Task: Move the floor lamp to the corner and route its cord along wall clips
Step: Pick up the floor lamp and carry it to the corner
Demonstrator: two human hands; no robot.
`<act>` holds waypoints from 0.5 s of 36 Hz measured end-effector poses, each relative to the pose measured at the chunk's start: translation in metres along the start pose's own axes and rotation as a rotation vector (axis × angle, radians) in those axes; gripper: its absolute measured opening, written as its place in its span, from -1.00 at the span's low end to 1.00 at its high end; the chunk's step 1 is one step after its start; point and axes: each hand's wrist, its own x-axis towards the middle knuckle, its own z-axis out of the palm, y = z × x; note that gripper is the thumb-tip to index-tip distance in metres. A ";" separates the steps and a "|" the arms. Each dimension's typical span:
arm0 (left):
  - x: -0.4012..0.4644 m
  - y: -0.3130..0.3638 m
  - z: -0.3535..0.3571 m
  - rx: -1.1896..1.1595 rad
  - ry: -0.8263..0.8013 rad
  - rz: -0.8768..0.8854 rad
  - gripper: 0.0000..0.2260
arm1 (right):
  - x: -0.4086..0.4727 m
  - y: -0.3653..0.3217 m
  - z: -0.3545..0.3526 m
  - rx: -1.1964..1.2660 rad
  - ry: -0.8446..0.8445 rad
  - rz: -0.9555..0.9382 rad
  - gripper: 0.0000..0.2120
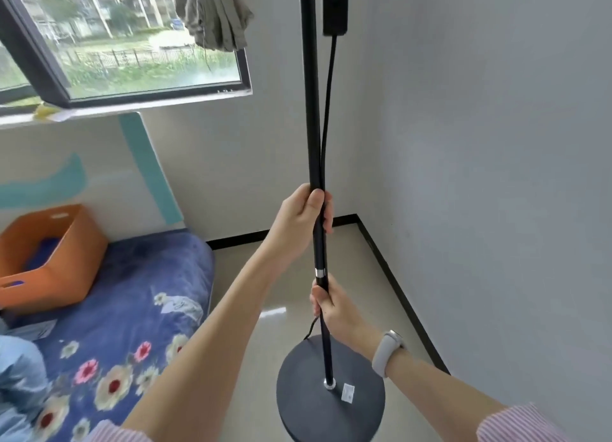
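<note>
floor lamp (313, 117): head cut off above, round base (311, 405) near corner | left hand (298, 218) grasps pole and cord (328, 110) | right hand (331, 304) grasps pole lower | we lose cord beyond base

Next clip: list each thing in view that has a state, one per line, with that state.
Floor lamp pole: upright, gripped by both hands.
Left hand: curled round the pole and cord, upper grip.
Right hand: curled round the pole, lower grip.
Lamp base: near the corner; on the floor or lifted, cannot tell.
Cord: hangs loose along the pole, not clipped.
Window: swung open.
Orange box: open-topped, on the bed.
</note>
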 end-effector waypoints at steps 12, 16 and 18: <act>0.194 -0.063 -0.036 -0.025 -0.033 -0.038 -0.77 | 0.199 0.024 -0.042 -0.022 -0.032 0.021 -0.81; 0.258 -0.092 -0.053 -0.005 -0.080 -0.030 -0.77 | 0.264 0.039 -0.051 -0.058 -0.034 0.037 -0.80; 0.292 -0.107 -0.060 -0.020 -0.095 -0.027 -0.77 | 0.299 0.045 -0.054 -0.065 -0.025 0.061 -0.80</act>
